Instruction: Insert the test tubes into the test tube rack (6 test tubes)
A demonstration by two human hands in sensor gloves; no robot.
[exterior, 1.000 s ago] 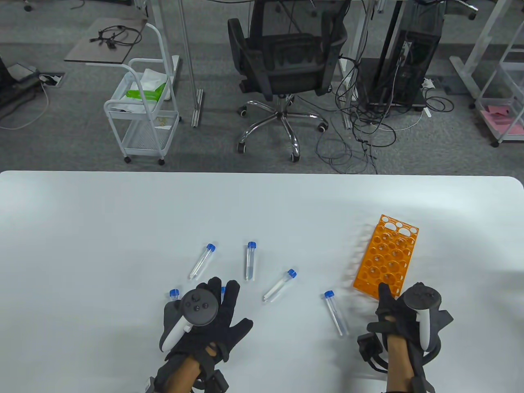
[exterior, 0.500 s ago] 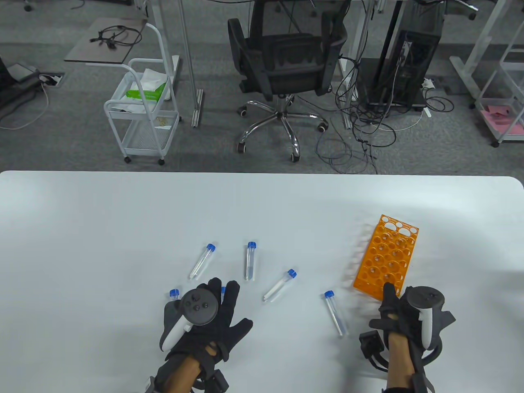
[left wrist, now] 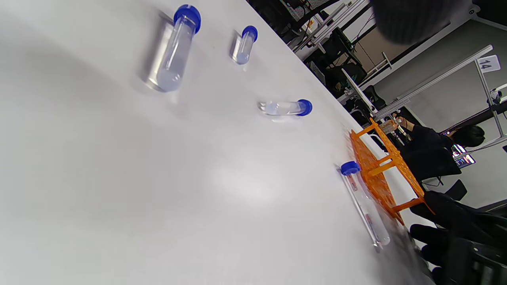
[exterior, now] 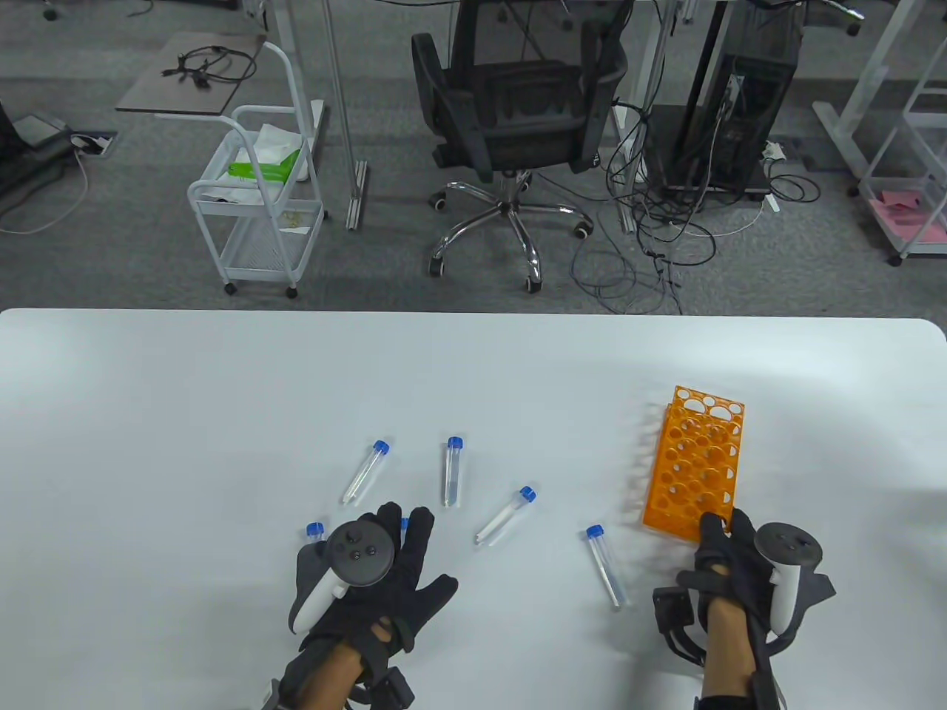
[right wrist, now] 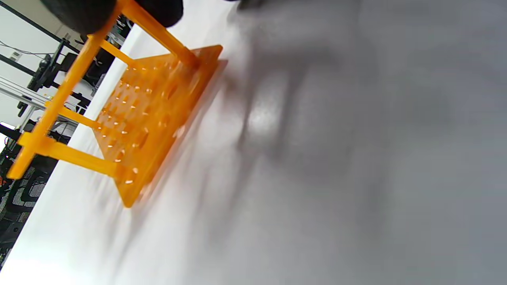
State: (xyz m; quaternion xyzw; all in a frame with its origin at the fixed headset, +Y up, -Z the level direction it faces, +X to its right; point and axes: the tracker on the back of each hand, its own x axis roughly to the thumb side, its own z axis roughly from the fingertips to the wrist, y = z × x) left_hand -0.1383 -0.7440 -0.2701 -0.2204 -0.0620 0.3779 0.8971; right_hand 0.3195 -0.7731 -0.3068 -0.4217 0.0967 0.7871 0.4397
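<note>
The orange test tube rack (exterior: 692,458) stands on the white table (exterior: 222,384) at the right, with no tubes in it. My right hand (exterior: 723,531) grips the rack's near end; in the right wrist view its fingertips (right wrist: 79,12) sit on the top plate of the rack (right wrist: 150,107). Several clear blue-capped tubes lie flat left of the rack: one (exterior: 607,566) nearest it, others (exterior: 507,514) (exterior: 453,471) (exterior: 366,471). My left hand (exterior: 410,551) lies flat and spread over two more tubes, with only their blue caps (exterior: 314,530) showing.
The left wrist view shows the loose tubes (left wrist: 172,47) (left wrist: 285,107) (left wrist: 362,202), the rack (left wrist: 372,174) and my right hand (left wrist: 447,229). An office chair (exterior: 518,111) and a white cart (exterior: 259,207) stand on the floor beyond the far table edge.
The rack has turned to stand straighter and shifted slightly left. My right hand has moved a little right and nearer while holding its near end. My left hand has not moved.
</note>
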